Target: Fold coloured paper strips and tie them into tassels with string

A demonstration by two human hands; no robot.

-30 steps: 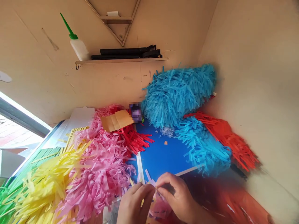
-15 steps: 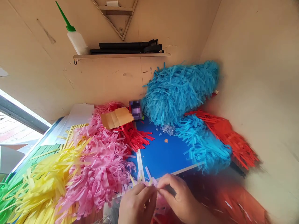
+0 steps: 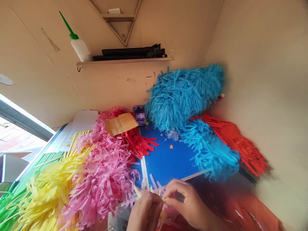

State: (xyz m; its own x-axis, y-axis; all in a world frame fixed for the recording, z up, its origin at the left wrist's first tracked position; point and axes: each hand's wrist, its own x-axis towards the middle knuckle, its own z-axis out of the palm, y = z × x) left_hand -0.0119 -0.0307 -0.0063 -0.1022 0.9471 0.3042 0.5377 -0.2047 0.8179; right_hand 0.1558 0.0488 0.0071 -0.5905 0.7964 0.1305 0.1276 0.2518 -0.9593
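At the front edge of the table, my left hand and my right hand meet fingertip to fingertip. A narrow yellow paper strip shows between them. The thumb and forefinger of my right hand pinch it; my left fingers are curled closed at its other side and hide most of what they hold. Pale lilac and yellow paper fringe sticks up behind the hands, and pinkish fringe lies below them, partly covered. Left of my hands spreads a heap of pink tissue fringe.
Yellow fringe and green strips lie at left. Red fringe, brown paper, small clear bits and blue fringe lie on the blue tabletop. Orange-red fringe is at right. A shelf holds a green-tipped bottle.
The yellow strip now shows between my fingertips, where it was barely visible before. Both hands have shifted slightly right. The camera view has bobbed a little; the heaps stay put.
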